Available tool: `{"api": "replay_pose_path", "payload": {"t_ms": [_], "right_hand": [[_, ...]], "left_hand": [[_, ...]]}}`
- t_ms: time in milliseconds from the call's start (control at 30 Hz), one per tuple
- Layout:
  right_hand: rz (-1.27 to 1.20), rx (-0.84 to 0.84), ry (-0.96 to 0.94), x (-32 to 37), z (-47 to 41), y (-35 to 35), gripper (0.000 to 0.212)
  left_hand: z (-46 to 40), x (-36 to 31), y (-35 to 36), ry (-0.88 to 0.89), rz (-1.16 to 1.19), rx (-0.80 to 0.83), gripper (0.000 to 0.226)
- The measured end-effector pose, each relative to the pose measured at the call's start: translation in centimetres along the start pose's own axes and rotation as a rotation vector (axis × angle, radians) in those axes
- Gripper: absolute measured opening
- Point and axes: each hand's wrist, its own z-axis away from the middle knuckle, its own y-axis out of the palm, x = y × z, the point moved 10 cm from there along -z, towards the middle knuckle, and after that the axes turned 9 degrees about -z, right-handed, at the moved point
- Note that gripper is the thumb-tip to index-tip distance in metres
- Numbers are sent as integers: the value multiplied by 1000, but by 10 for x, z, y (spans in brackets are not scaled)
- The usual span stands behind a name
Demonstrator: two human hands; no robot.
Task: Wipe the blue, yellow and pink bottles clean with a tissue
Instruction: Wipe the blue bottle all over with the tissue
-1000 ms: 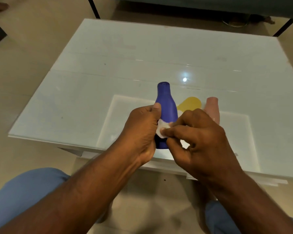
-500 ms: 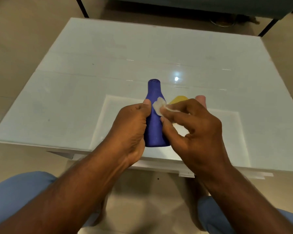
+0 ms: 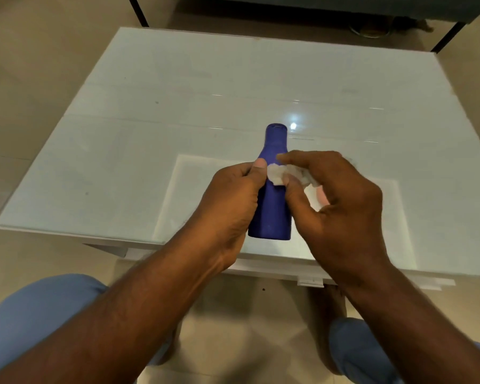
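A blue bottle [image 3: 273, 200] stands upright near the front edge of the white glass table [image 3: 150, 134]. My left hand [image 3: 230, 206] grips its body from the left, thumb up against the neck. My right hand [image 3: 333, 200] pinches a crumpled white tissue [image 3: 280, 174] and presses it on the bottle's shoulder. Only a sliver of the pink bottle [image 3: 322, 196] shows behind my right hand. The yellow bottle is hidden.
The table's front edge [image 3: 178, 242] runs just under my wrists, with my knees in blue trousers [image 3: 39, 314] below it. Dark furniture legs [image 3: 137, 9] stand on the floor beyond the table's far side.
The tissue in my right hand slid up the blue bottle from its lower body to the shoulder. My right hand now covers the yellow bottle and most of the pink one.
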Motion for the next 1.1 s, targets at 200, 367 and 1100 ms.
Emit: {"api": "replay_pose_path", "payload": {"t_ms": [200,367,1100], "right_hand": [[64,122,-137,21,11,21,21],[59,-4,-66,13,2,2,30],[24,-36,-37,8,-4,6,10]], "left_hand": [[-1,7,-17,-104,226,-124,26],[-3,-2,-22,-29,198,-126,25],[3,-16,-13,98,-43,-80,41]]}}
